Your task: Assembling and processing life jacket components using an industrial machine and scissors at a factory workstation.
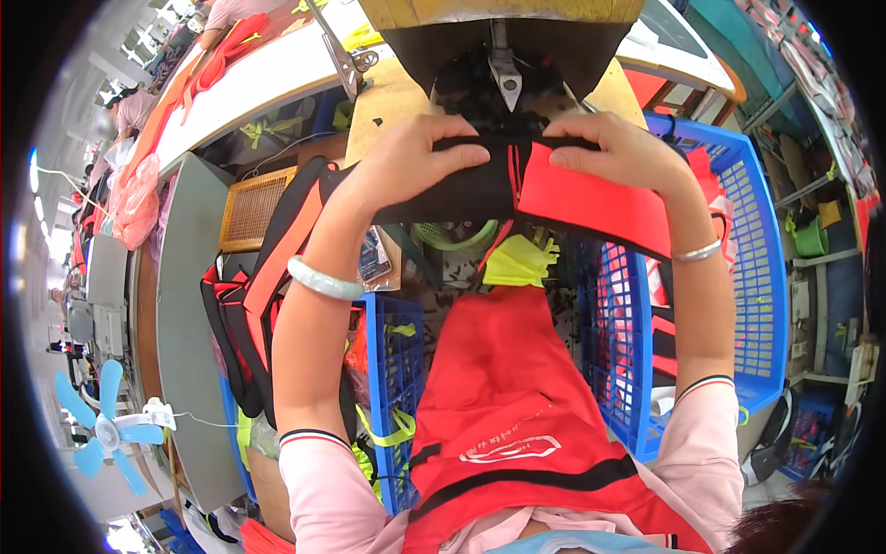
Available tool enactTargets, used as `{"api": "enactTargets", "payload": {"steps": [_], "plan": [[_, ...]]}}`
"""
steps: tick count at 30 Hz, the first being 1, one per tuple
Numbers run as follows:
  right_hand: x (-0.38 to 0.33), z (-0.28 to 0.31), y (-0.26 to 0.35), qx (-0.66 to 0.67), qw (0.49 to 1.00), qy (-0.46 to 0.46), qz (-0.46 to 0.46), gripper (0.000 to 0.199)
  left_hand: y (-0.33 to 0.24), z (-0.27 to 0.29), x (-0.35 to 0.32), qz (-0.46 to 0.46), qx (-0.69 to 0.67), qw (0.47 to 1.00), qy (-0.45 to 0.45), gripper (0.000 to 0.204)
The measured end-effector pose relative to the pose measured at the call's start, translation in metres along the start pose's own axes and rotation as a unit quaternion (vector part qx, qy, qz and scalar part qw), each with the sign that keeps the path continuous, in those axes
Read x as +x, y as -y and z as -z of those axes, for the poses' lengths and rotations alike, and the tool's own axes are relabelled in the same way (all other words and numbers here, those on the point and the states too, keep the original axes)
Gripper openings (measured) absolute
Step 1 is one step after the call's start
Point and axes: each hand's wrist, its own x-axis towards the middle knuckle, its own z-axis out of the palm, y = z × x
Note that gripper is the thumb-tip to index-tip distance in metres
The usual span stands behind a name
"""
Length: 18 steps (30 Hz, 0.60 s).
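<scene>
Head view shows the left hand (411, 157) and right hand (616, 148) both closed on a red-and-black fabric piece (554, 189), pressing it flat beneath the sewing machine's presser foot (505, 78).

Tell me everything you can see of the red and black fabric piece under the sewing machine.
The fabric piece is soft cloth: a black panel on the left, a red panel with a black lower edge on the right. It lies stretched across the table edge below the sewing machine's presser foot. The left hand presses the black part, the right hand the red; its right end hangs over a blue crate.
</scene>
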Motion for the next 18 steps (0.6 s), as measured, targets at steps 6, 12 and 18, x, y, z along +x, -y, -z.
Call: {"api": "enactTargets", "payload": {"steps": [6,12,18], "plan": [[0.024,0.007,-0.021,0.035,0.999,0.003,-0.023,0.033,0.018,0.006,0.029,0.007,-0.023,1.000,0.015,0.044],[0.028,0.016,-0.017,0.005,1.000,-0.015,-0.003,0.033,0.016,0.016,0.035,0.015,-0.011,1.000,0.007,0.043],[0.030,0.020,-0.016,0.021,1.000,-0.021,-0.009,0.033,0.022,0.014,0.039,0.022,-0.044,0.999,0.001,0.042]]}}
